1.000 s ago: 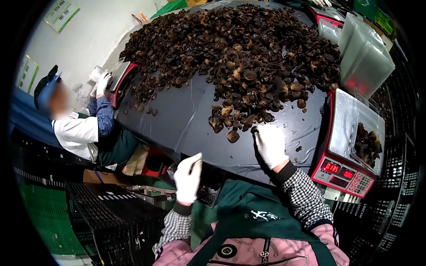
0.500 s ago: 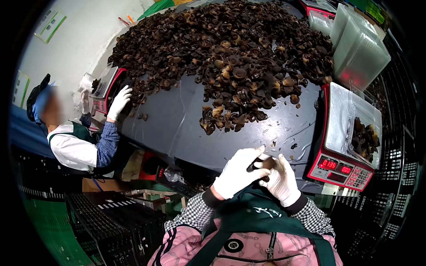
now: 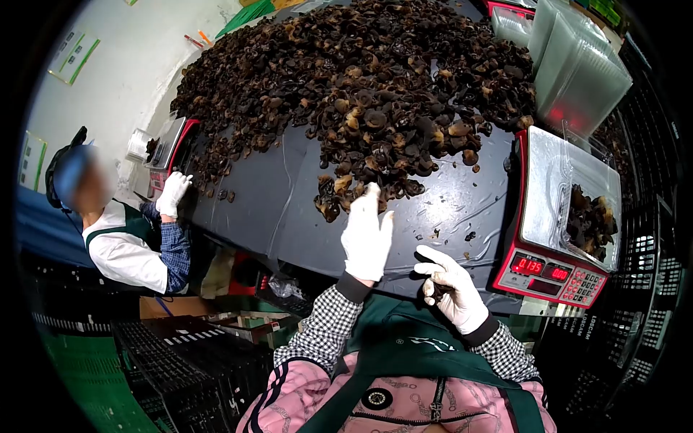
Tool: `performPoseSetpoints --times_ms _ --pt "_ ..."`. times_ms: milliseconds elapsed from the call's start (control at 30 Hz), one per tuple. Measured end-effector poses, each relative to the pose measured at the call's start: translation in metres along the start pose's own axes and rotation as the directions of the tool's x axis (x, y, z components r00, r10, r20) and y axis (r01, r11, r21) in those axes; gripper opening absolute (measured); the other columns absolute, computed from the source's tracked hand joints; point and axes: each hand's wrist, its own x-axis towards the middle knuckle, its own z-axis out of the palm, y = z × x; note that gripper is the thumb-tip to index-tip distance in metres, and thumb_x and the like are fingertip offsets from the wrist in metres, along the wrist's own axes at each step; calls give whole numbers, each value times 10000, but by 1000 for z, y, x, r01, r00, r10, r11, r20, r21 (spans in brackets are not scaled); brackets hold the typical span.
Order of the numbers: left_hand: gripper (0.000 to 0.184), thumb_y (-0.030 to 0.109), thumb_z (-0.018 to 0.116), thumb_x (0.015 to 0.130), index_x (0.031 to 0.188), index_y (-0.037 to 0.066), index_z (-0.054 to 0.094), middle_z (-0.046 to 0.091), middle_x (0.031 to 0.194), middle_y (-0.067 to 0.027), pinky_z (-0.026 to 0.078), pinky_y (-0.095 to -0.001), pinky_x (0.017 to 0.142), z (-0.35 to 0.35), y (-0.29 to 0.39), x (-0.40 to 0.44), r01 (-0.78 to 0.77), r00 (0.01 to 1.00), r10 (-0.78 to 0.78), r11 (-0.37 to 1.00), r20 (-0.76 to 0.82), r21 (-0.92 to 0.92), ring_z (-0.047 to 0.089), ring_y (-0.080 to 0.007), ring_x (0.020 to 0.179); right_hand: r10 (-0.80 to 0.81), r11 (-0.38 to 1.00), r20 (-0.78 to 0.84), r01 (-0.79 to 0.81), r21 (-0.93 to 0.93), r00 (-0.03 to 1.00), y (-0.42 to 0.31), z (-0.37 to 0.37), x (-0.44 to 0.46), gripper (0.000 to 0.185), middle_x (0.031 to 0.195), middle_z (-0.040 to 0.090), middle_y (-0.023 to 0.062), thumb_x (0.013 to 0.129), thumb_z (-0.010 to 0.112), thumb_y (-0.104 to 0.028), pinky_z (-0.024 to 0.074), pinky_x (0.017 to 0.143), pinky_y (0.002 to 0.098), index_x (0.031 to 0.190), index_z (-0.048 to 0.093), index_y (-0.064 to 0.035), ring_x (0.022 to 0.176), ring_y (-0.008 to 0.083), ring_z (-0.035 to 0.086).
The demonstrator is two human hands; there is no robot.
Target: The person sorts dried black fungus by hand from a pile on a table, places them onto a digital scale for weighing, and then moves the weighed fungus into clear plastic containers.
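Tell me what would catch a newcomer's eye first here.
The huge mound of dark, ruffled pieces spread over the far part of the grey-covered table would likely draw the eye first. Next comes the red scale on the right, its digits glowing, with more dark pieces in a clear container on its pan. Behind it stand tall stacks of clear containers.

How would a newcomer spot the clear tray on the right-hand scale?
On the table covered in dark grey plastic, find the red scale with a silver plate at the right edge. A clear plastic tray sits on that plate. Unlike the tall stack of clear trays behind it, this one holds brown, ruffled pieces.
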Motion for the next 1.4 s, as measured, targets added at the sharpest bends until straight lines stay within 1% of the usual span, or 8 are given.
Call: performPoseSetpoints --times_ms 133,333,467,667,933,1167,1233,1400 --pt "486 96 718 900 1374 60 614 661 1036 -139 554 -329 805 13 -29 0 22 997 -23 1000 75 21 681 -254 913 -25 999 16 25 23 1000 3 -12 4 610 1166 707 173 871 534 25 559 625 323 1475 457 56 723 185 671" --pt "418 4 721 910 1324 21 666 663 994 12 475 -207 714 -10 -6 -3 442 889 -283 736 360 -513 530 -47 770 -36 999 2 36 11 999 -3 -4 6 562 1222 691 167 948 581 -73 550 618 280 1489 455 14 707 154 668" --pt "468 86 795 873 1328 58 685 676 965 -3 468 -201 700 -40 31 0 311 757 94 819 647 -483 532 -40 759 -21 998 -55 24 50 998 -6 1 11 508 1248 679 151 1036 609 -232 521 560 223 1476 468 -20 684 116 659" --pt "493 114 764 866 1347 89 655 666 1242 -138 489 -397 1011 14 -7 76 -227 972 227 974 -61 7 596 -288 1184 -28 1000 -143 29 7 989 -14 -5 11 261 1008 702 103 996 595 -145 497 518 224 1206 617 10 689 135 658" --pt "230 -33 724 841 1054 54 714 693 967 -106 542 -374 820 34 -8 44 -391 920 392 918 13 -68 651 -301 919 -47 984 -117 26 -177 992 -16 -12 -3 373 1166 708 160 922 551 -67 545 581 240 1269 614 53 815 197 721" --pt "434 -19 659 826 1256 38 652 661 1210 -153 476 -423 1008 14 -11 39 -259 964 249 959 -91 -115 599 -324 1124 -95 981 -13 92 -168 995 -24 -1 -8 518 1287 651 157 856 557 -14 562 603 246 1374 567 -5 966 231 714" --pt "604 -1 665 790 1387 56 596 631 1315 -157 411 -424 1097 16 -13 49 -245 966 254 960 52 -133 553 -330 1241 -113 986 -4 112 -126 994 -21 0 -9 456 1273 656 157 897 583 -51 554 596 240 1350 577 2 962 226 714" --pt "271 -2 704 813 1078 53 702 686 1131 -124 487 -424 958 28 -5 43 -363 931 362 932 -38 -7 630 -317 1082 -87 993 -18 86 -86 996 -8 -26 -9 225 1111 696 162 1002 633 -214 481 513 224 1075 637 -1 788 169 705"
